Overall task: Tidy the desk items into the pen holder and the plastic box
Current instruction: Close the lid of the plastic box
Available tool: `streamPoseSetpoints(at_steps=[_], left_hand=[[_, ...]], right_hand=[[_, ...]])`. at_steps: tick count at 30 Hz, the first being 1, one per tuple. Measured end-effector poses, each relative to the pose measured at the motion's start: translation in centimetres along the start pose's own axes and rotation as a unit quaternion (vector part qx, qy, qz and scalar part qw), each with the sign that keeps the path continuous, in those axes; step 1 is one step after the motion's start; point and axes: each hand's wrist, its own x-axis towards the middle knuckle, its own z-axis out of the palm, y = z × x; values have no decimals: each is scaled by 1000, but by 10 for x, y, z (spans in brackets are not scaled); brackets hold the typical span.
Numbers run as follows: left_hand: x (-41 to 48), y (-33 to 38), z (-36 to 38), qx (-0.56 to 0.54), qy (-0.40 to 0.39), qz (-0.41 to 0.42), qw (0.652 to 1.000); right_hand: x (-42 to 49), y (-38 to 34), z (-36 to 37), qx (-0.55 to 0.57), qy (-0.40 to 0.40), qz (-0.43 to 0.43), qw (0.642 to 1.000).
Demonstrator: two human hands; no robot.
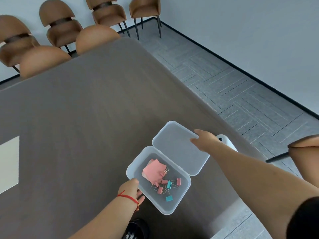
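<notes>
A clear plastic box [183, 197] lies open on the dark table, its hinged lid [174, 144] folded back flat. Inside are pink sticky notes [154, 170] and several pink and teal binder clips [168, 187]. My left hand [132, 189], with a red string at the wrist, grips the box's near left edge. My right hand [204, 139] rests on the lid's far right edge, fingers curled over it. A black pen holder [138, 228] shows partly at the bottom edge, under my left forearm.
The table edge [189, 94] runs diagonally on the right, with grey floor beyond. A white object [226, 142] lies behind my right hand. Brown chairs [96, 38] line the far side. A pale sheet [9, 163] sits at the left edge.
</notes>
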Motion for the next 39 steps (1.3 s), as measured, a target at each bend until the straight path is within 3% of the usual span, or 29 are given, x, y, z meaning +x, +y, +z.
streamPoseSetpoints(at_steps=[10, 19, 29, 35, 39], left_hand=[[-9, 7, -2, 30, -5, -8, 1000], [-33, 9, -20, -60, -92, 7, 994], [-32, 3, -41, -104, -137, 24, 985], [-21, -16, -74, -66, -176, 54, 981], [-12, -10, -99, -75, -128, 28, 989]], right_hand=[[-44, -14, -27, -3, 95, -72, 993], [-99, -53, -44, -19, 77, -173, 982], [-152, -104, 64, -135, -6, -298, 945], [-148, -105, 135, -231, -41, -268, 934], [-143, -109, 150, -281, -34, -260, 923]])
